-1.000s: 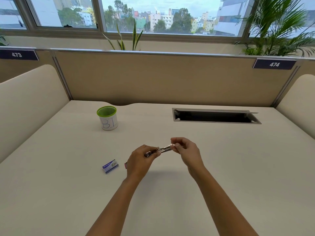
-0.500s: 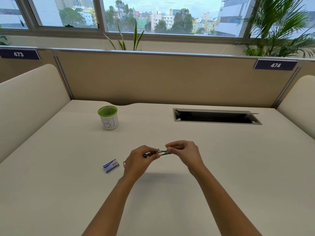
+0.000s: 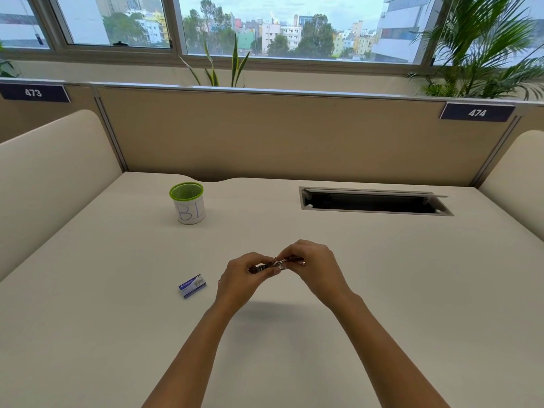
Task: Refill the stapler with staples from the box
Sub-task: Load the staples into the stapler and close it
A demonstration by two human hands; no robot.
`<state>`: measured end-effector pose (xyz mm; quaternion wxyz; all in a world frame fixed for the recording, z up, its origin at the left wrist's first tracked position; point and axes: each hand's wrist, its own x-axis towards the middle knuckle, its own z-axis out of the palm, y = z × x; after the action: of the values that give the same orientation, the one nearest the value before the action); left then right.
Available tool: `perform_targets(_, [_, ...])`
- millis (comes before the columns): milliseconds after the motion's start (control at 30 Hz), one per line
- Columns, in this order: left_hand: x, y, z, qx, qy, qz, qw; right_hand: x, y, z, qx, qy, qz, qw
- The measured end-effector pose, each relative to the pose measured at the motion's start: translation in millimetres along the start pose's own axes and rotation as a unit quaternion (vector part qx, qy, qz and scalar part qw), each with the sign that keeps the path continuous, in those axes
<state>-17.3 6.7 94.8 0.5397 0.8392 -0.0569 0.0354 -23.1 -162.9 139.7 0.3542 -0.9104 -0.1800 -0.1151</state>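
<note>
A small metal stapler [image 3: 272,265] is held above the middle of the desk between both hands, mostly hidden by fingers. My left hand [image 3: 243,279] grips its left end. My right hand [image 3: 313,267] pinches its right end, fingertips close to those of the left hand. The small blue staple box [image 3: 192,286] lies flat on the desk just left of my left hand, apart from it. I cannot tell whether the box is open.
A white pen cup with a green rim [image 3: 188,203] stands at the back left of the cream desk [image 3: 397,290]. A cable slot with a raised flap [image 3: 374,201] is set in the back right. Padded partitions enclose the desk on three sides.
My right hand has moved left toward my left hand, so the visible length of stapler between them has shrunk. Both hands sank slightly. The box has not moved.
</note>
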Motion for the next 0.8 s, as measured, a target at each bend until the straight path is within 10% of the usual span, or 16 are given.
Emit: perform_targets(800, [-1,12,-5,0.035,0.011,0.008,0.999,6,0,-9,-0.057,-0.043,-0.04,0.997])
